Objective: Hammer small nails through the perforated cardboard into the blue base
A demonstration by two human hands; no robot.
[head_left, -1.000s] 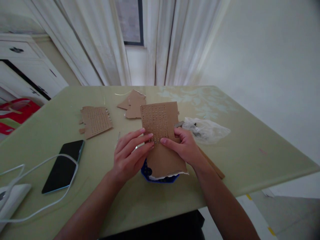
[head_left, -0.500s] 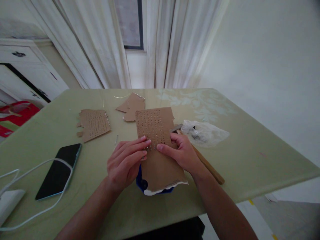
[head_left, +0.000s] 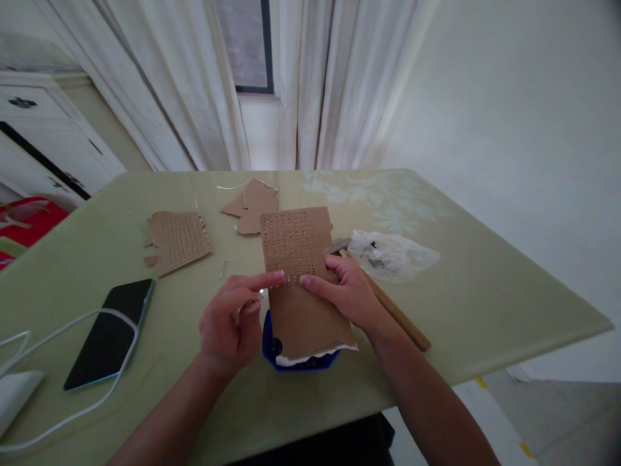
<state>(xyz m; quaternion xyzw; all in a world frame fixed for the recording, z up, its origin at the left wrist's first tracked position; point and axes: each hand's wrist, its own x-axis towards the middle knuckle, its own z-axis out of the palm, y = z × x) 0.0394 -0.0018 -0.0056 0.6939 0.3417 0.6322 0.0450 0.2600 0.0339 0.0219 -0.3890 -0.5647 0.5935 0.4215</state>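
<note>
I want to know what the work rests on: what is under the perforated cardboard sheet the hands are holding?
Under the brown perforated cardboard sheet a dark blue plastic container shows at the near edge, with a white torn layer above it. The sheet covers its contents and the rest of it.

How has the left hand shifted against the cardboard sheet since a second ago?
Yes. The left hand has slid off the cardboard sheet toward the phone; only a fingertip stays at the sheet's edge.

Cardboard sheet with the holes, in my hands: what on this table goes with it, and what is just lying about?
In hand:
perforated cardboard sheet, held by right hand
left hand at its edge
blue container underneath

Lying about:
phone
white cable
plastic bag
hammer
second perforated cardboard
cardboard scraps
</note>
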